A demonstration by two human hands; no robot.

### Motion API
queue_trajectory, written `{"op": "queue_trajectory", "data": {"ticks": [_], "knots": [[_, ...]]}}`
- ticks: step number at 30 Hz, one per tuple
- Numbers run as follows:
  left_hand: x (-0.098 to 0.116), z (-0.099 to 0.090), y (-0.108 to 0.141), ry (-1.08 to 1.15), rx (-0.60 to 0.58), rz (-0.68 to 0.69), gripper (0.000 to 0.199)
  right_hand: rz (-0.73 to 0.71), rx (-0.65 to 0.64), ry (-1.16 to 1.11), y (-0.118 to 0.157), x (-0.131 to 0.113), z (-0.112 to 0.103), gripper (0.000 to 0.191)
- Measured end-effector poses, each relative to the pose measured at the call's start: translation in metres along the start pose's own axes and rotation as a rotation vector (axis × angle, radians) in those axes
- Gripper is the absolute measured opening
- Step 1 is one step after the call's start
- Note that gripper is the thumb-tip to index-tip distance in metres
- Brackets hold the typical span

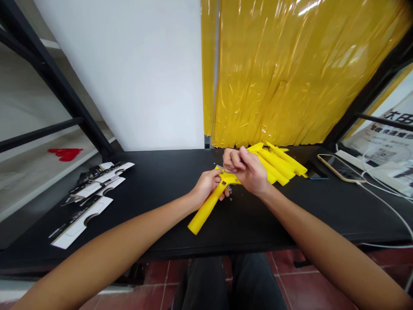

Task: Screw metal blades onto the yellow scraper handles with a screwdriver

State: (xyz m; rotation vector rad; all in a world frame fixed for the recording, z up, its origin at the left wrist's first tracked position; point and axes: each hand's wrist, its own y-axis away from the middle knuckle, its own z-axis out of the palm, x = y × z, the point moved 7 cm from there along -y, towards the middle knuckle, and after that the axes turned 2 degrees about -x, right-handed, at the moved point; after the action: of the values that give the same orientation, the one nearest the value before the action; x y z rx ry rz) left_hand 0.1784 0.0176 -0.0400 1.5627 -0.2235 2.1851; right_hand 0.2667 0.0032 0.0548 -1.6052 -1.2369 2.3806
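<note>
My left hand (208,185) is closed around a yellow plastic piece (206,211), its round tube-like handle slanting down toward the front edge of the table. The upper end of that piece forks, with a small dark square opening where the arms meet. My right hand (248,170) is above the right arm of the fork, fingers curled and thumb pressed on them; what they hold, if anything, is hidden. Small pale metal bits (229,188) lie beside my left fingers. Behind my right hand is a pile of similar yellow pieces (280,163).
Printed white and black cards (97,185) lie in a loose stack at the left. At the right are a phone (341,168), a dark flat object (316,170) and white cables (383,202). A yellow plastic curtain (290,77) hangs behind the black table (155,232).
</note>
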Motion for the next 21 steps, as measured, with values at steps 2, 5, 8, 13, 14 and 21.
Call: {"op": "queue_trajectory", "data": {"ticks": [2,5,8,13,14,21], "knots": [[0.001,0.0,0.0,0.007,0.005,-0.001,0.029,0.006,0.013,-0.026,0.0,0.0,0.002,0.049],[-0.002,0.003,0.0,0.028,-0.027,-0.042,0.028,0.021,0.082,-0.093,-0.001,-0.001,0.001,0.037],[-0.009,0.011,0.003,0.088,-0.128,-0.124,0.035,-0.012,0.141,-0.115,-0.002,-0.004,0.001,0.033],[-0.009,0.02,0.009,0.25,-0.189,-0.147,0.037,-0.096,0.15,-0.062,0.001,-0.004,0.004,0.024],[-0.009,0.02,0.009,0.268,-0.184,-0.146,0.037,-0.097,0.151,-0.035,0.002,-0.002,0.004,0.021],[-0.019,0.018,0.004,0.261,-0.174,-0.147,0.035,0.007,0.212,0.076,0.004,0.015,-0.001,0.018]]}}
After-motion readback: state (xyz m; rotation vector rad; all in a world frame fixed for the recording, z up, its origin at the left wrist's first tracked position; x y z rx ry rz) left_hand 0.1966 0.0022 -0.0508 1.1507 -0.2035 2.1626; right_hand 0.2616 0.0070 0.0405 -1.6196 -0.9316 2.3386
